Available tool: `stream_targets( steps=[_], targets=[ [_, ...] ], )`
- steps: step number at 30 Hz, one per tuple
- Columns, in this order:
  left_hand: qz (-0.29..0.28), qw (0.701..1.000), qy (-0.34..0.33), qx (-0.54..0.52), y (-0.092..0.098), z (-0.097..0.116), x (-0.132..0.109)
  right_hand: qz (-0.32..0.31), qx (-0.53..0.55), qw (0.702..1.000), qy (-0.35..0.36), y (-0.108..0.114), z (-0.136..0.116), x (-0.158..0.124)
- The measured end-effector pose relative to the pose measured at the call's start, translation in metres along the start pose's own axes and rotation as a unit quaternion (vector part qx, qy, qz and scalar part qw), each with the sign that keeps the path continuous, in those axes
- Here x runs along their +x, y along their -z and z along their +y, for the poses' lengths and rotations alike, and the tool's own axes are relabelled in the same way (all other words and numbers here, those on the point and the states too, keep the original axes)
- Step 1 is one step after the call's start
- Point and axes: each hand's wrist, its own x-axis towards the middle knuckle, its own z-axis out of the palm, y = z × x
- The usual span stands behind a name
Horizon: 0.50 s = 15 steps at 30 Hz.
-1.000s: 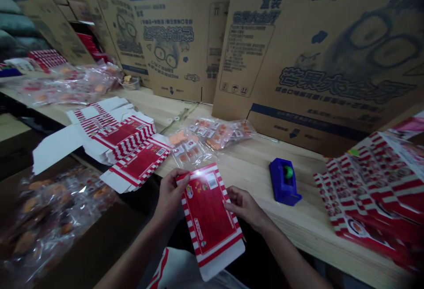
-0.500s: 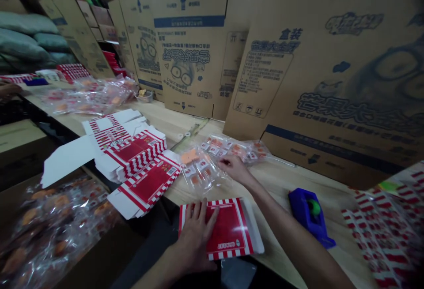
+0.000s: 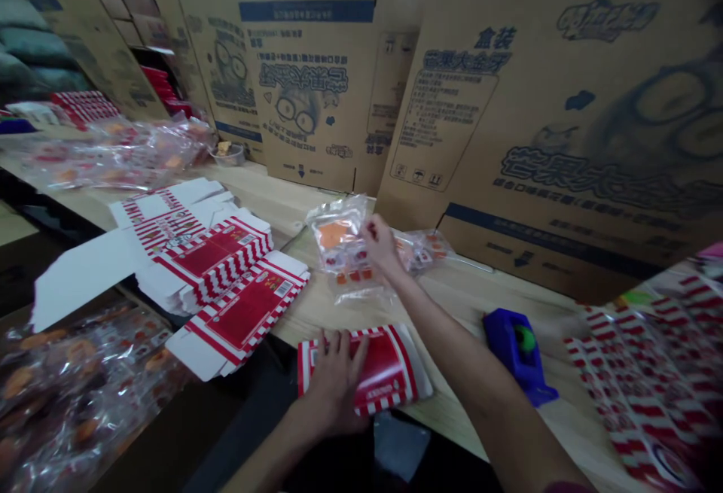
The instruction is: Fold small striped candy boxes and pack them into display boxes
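My left hand (image 3: 337,376) lies on a red and white striped carton (image 3: 384,369) at the near edge of the wooden table (image 3: 463,305), fingers spread flat on it. My right hand (image 3: 381,246) reaches forward and grips a clear plastic packet of orange snacks (image 3: 340,246), lifted off the table. Another such packet (image 3: 425,250) lies just behind it on the table.
Flat striped cartons (image 3: 220,275) are stacked at the left, more of them (image 3: 649,372) at the right. A blue tape dispenser (image 3: 517,350) sits right of my arm. Large brown cardboard boxes (image 3: 508,101) wall off the back. Bags of snack packets (image 3: 73,372) lie lower left and far left (image 3: 113,150).
Both hands held the carton upright; my left hand then laid it flat on the table edge. My right hand reached to the packets and has now lifted one.
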Motion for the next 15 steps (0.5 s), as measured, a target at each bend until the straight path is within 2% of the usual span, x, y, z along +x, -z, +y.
stream_targets(
  steps=[2,4,7,9,11,13,15],
  targets=[
    [0.027,0.999,0.026,0.010,0.008,-0.009,-0.003,0.036,0.077,0.996,0.022,0.048,0.005,-0.011],
    [0.059,0.997,0.045,0.017,0.014,-0.020,-0.007,0.038,0.144,0.989,0.006,0.091,0.017,-0.030],
    [0.094,0.994,0.052,0.022,0.017,-0.034,-0.010,-0.030,0.164,0.984,-0.062,0.132,0.041,-0.069],
    [0.110,0.993,0.046,0.020,0.017,-0.037,-0.011,-0.089,0.141,0.982,-0.091,0.142,0.057,-0.094],
    [0.125,0.991,0.035,0.023,0.017,-0.036,-0.011,-0.136,0.098,0.981,-0.095,0.144,0.067,-0.114],
    [0.140,0.989,0.024,0.034,0.016,-0.030,-0.009,-0.185,0.041,0.979,-0.071,0.140,0.069,-0.128],
    [0.146,0.988,0.012,0.045,0.015,-0.022,-0.007,-0.260,-0.024,0.965,-0.027,0.133,0.064,-0.137]
  ],
)
